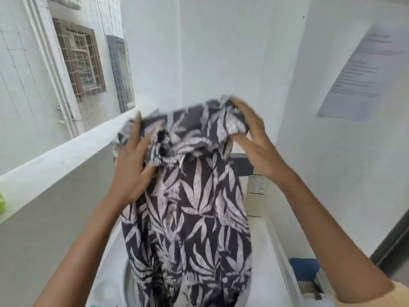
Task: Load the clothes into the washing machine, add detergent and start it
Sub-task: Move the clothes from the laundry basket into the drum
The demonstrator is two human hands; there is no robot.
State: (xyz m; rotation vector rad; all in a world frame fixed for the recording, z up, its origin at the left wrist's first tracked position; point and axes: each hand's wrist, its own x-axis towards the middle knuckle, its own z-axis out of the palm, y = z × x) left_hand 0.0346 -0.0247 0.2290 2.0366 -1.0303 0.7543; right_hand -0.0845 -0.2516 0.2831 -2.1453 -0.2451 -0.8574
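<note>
A dark garment with a white leaf print (192, 213) hangs in front of me, its lower end down inside the round drum opening of the white top-loading washing machine (267, 258). My left hand (132, 165) grips the bunched cloth at the upper left. My right hand (252, 138) holds the upper right edge, fingers curled over the fabric. The raised lid (243, 165) stands behind the garment, mostly hidden. A white box with a label (256, 193) stands on the machine's back right.
A white ledge (55, 165) runs along the left, with a green object (2, 204) at its near end. White walls close in behind and to the right, with a paper notice (363, 72). A blue item (305, 269) lies to the machine's right.
</note>
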